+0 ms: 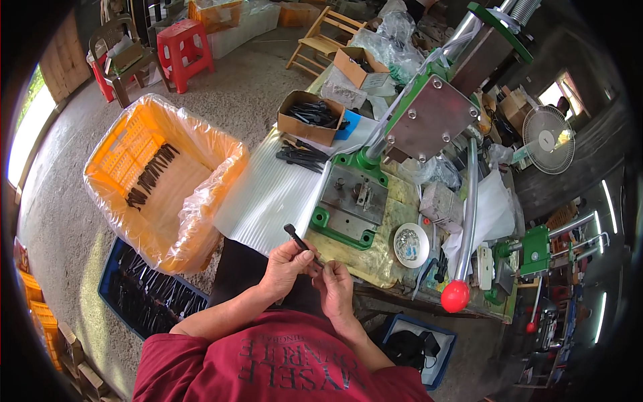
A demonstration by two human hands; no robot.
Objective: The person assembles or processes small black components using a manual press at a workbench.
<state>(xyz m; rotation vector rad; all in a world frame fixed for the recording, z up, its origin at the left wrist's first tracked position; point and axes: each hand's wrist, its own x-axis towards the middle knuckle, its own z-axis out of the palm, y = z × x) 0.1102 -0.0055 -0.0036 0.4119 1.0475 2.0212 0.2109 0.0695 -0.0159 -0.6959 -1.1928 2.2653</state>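
Observation:
Both my hands hold one slim black part with a wider tip (pixel 291 230), in front of my shirt at the table's near edge. My left hand (pixel 284 271) grips it around the middle, its tip sticking out up and to the left. The fingers of my right hand (pixel 333 288) pinch its lower end, which they partly hide. Just beyond, on the table, stands a green hand press (pixel 365 239) with a steel block (pixel 355 201) on its base. The press's long lever (pixel 469 208) ends in a red ball (pixel 455 296) to the right of my hands.
Similar black parts lie in a cardboard box (pixel 303 130) and as a loose pile (pixel 300 155). An orange crate (pixel 120 157) lined with plastic holds a row of them; a blue crate (pixel 201 298) holds many more. A white bowl (pixel 423 236) contains small metal pieces. A fan (pixel 548 141) stands right.

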